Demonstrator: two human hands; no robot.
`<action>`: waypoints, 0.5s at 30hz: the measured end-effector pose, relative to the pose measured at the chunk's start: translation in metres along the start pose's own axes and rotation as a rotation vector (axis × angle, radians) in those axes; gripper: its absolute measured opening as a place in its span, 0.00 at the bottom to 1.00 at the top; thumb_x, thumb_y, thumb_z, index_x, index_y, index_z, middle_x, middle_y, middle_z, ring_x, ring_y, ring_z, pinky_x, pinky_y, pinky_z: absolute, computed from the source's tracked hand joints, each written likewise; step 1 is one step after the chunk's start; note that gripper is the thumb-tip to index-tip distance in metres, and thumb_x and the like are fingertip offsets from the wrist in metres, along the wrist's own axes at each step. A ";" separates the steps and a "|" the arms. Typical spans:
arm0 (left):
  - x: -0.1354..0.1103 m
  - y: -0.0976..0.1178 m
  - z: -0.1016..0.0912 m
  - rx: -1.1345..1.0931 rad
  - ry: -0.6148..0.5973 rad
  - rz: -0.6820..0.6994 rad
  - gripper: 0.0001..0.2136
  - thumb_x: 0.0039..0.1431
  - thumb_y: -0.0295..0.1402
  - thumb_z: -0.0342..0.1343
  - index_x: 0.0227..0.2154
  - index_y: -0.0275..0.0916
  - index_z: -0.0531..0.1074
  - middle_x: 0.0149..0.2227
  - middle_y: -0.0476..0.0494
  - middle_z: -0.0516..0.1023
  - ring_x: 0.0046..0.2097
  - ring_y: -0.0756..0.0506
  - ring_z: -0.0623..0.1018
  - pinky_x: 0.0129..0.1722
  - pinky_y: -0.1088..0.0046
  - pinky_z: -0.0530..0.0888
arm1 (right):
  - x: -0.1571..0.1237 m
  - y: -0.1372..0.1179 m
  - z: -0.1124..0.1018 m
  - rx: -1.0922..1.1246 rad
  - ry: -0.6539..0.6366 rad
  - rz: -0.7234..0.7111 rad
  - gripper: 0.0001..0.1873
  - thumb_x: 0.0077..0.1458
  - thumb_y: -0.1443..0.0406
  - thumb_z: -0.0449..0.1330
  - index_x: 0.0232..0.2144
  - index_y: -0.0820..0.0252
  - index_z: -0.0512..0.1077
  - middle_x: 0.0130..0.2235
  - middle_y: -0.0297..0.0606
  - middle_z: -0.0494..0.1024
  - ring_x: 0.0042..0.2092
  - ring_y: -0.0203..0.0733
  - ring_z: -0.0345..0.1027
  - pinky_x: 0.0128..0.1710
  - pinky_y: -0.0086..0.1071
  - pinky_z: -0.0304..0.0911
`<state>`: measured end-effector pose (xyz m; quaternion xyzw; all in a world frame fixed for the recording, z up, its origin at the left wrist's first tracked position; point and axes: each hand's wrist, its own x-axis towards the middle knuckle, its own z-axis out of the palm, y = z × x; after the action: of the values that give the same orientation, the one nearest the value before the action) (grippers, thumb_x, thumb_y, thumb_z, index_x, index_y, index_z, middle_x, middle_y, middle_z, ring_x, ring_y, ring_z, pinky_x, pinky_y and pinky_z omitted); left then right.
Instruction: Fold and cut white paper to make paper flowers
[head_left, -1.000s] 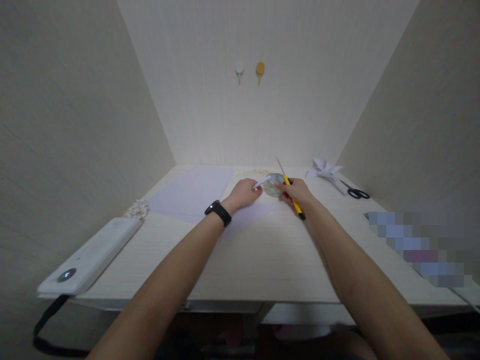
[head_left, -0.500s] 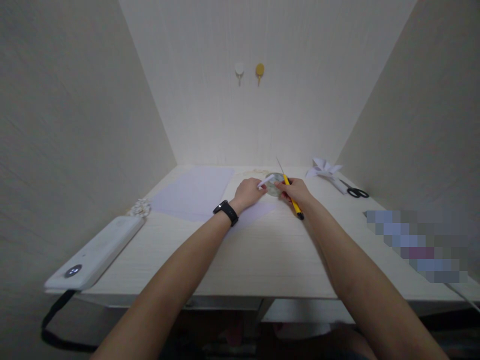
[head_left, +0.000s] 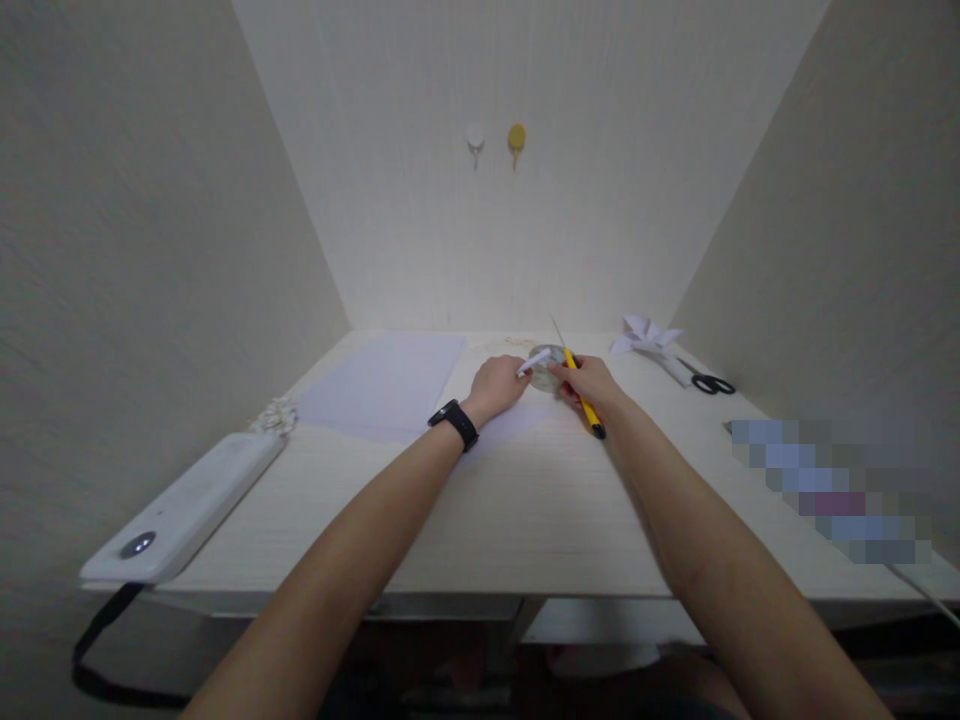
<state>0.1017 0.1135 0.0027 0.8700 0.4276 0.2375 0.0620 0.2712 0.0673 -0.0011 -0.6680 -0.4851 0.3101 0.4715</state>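
My left hand (head_left: 497,384), with a black watch (head_left: 456,424) on the wrist, pinches a small rolled white paper strip (head_left: 533,362). Close to its right, my right hand (head_left: 592,381) is closed around a yellow utility knife (head_left: 583,392), whose thin blade points up and away. Between and beneath the hands lies a round greyish roll of clear tape (head_left: 546,380), partly covered by the fingers. White paper sheets (head_left: 405,380) lie flat on the desk, left of and under my left hand.
At the back right are a folded paper pinwheel (head_left: 646,338) and black-handled scissors (head_left: 712,384). A white device with a black strap (head_left: 187,505) lies at the left edge, beside a bundled white cord (head_left: 277,416). Two hooks (head_left: 517,140) hang on the back wall. A blurred-out object (head_left: 825,490) sits right.
Both hands hold nearly the same place and grip. The paper strip has tilted slightly, and the whole view has shifted a little.
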 end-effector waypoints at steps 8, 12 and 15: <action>-0.003 0.006 -0.008 0.000 -0.100 0.022 0.12 0.61 0.34 0.52 0.34 0.35 0.80 0.32 0.38 0.80 0.33 0.45 0.76 0.35 0.70 0.67 | 0.006 0.003 -0.003 -0.106 0.017 0.026 0.11 0.54 0.60 0.64 0.27 0.63 0.72 0.14 0.31 0.69 0.14 0.31 0.56 0.15 0.25 0.52; -0.003 0.008 -0.014 -0.058 -0.170 0.037 0.11 0.58 0.33 0.54 0.29 0.34 0.79 0.27 0.40 0.77 0.29 0.47 0.73 0.30 0.71 0.64 | 0.008 0.002 -0.003 -0.094 0.022 0.081 0.09 0.53 0.61 0.64 0.29 0.64 0.73 0.14 0.33 0.69 0.15 0.33 0.58 0.16 0.26 0.54; -0.001 0.006 -0.016 -0.102 -0.175 -0.022 0.11 0.57 0.34 0.54 0.30 0.33 0.79 0.28 0.40 0.78 0.30 0.47 0.73 0.30 0.72 0.64 | 0.005 -0.001 -0.002 -0.067 0.009 0.098 0.09 0.52 0.62 0.64 0.29 0.64 0.73 0.14 0.32 0.69 0.14 0.32 0.57 0.15 0.26 0.53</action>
<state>0.0975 0.1074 0.0180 0.8783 0.4176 0.1815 0.1459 0.2741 0.0712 0.0002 -0.7076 -0.4599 0.3134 0.4355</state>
